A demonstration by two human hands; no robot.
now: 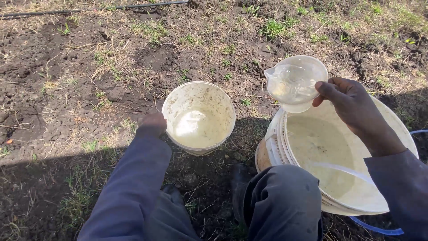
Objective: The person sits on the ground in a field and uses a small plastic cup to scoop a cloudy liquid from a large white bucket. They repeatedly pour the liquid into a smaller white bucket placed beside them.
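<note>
- Your right hand (352, 107) grips a clear plastic jug (294, 82) by its handle side; thumb lies on the rim, fingers wrap behind it.
- The jug is off the ground, tipped toward you so its mouth faces the camera, with the spout on its left side. It looks to have clear liquid in it, and sits just above the far-left rim of the large white bucket (392, 129).
- The large bucket leans toward you beside your right knee (285, 201). There is pale cloudy liquid inside, and a thin blue hoop (379, 228) shows under its near edge.
- Your left hand (151, 124) is at the left rim of the small white bucket (198, 115) and touches it. The fingers are hidden behind the knuckles, so I cannot tell whether it clasps the rim or only rests there.
- The small bucket stands upright on the ground, left of the large one with a gap between them. Its inner walls are dirty and a little pale liquid sits at the bottom.
- The ground (67, 80) is dark tilled soil with dry straw and sparse green tufts. A black hose (89, 9) runs along the far-left edge.
- You crouch, and your shadow covers the near ground.
</note>
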